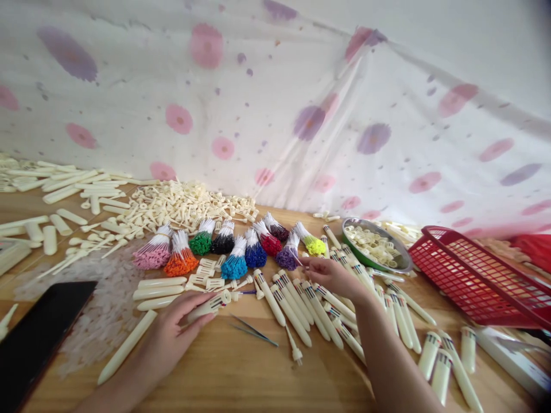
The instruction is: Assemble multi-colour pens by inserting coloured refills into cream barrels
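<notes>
My left hand (185,318) is closed round a cream slotted pen part (210,307), which points to the right. A dark blue thin piece (247,292) shows just past its end. My right hand (329,278) reaches to the bundle of purple-ended pen refills (287,256). Its thumb and finger are pinched on a thin pale refill (298,261) at the bundle's right edge. Below the hands, tweezers (253,331) lie on the wood beside a small cream plunger-like part (294,347). Several multicolour pens (293,307) lie under and near my right hand.
More refill bundles, such as the orange one (181,258), stand in a row. Behind is a heap of cream parts (185,201). At right are a metal bowl (402,252) of rings and a red basket (456,281). A black phone (47,332) lies at left.
</notes>
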Available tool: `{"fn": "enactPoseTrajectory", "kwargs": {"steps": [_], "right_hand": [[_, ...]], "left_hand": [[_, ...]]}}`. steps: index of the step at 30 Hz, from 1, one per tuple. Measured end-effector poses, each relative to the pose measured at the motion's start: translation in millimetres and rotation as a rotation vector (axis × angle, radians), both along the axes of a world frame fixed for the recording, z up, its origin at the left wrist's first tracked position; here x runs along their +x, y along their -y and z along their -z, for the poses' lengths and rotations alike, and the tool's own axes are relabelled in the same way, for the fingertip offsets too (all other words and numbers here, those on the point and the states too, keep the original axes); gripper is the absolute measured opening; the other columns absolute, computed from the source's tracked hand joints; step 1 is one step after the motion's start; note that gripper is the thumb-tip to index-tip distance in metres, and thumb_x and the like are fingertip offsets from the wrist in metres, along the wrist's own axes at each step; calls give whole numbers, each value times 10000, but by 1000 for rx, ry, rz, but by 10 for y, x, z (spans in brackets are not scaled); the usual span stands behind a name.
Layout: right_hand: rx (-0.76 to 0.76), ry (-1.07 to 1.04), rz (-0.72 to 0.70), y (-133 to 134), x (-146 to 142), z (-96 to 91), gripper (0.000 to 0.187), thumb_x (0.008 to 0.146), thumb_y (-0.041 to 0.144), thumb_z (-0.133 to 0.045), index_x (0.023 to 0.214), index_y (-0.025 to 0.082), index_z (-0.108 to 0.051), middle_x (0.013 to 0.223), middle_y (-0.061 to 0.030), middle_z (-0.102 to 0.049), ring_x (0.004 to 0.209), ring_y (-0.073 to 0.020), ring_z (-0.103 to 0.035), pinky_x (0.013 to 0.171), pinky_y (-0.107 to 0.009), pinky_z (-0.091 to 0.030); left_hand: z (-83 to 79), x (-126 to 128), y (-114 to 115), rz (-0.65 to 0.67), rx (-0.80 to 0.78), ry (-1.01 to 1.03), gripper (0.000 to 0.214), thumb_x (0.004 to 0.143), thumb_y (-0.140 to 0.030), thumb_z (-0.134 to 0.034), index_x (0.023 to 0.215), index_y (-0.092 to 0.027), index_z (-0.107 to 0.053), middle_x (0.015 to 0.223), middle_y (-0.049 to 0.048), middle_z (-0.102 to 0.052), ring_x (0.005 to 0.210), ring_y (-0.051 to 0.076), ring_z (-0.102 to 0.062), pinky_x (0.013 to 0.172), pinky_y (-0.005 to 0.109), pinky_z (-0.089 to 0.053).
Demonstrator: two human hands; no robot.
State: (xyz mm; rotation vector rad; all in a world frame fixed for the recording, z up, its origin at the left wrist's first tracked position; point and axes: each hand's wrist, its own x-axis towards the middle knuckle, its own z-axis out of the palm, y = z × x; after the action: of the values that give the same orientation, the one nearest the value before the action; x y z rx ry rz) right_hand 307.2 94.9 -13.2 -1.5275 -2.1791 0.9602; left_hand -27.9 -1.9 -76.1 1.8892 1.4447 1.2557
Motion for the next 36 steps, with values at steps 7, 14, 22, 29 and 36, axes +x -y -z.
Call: {"fn": "enactPoseTrajectory", "kwargs": {"steps": [7,14,22,29,36], "right_hand": [[-568,-725,-207,437,-499,-172,205,733,271,-557,577,138,-559,612,-37,-662,488,-91,-561,465,-194,-431],[-818,-903,-191,482,-763,68,251,650,233,-531,451,172,-391,446,-2,-586,426,-109,-592,319,-135,-334],[-860,-981,-232,493,-813,136,249,649,206,-541,445,162,-407,444,-9,-583,431,-125,-605,372,-163,-381],[-870,-967,-234,452,-778,172,239,661,205,-551,464,158,-425,459,5,-568,462,-120,-604,417,-173,-404],[-829,-982,-164,399,-665,197,287,663,224,-578,447,163,-399,439,12,-531,450,-111,-583,406,-167,-380]], "left_hand": [[12,-20,14,50,44,-40,239,815,-287,-607,1043,-294,-682,1013,28,-703,931,197,-667,767,272,-572],[-55,-26,10,88,179,-118,227,834,-264,-593,1040,-297,-681,970,30,-712,905,181,-666,779,271,-559],[-53,-11,18,121,209,-148,231,846,-267,-581,1056,-292,-672,958,32,-711,900,172,-663,788,260,-551],[-6,-51,-9,28,161,-147,245,836,-237,-590,1068,-272,-659,999,35,-698,948,184,-643,829,281,-531],[24,-106,-48,-47,135,-136,246,837,-294,-585,1075,-282,-645,1017,28,-712,947,219,-647,978,465,-422]]}}
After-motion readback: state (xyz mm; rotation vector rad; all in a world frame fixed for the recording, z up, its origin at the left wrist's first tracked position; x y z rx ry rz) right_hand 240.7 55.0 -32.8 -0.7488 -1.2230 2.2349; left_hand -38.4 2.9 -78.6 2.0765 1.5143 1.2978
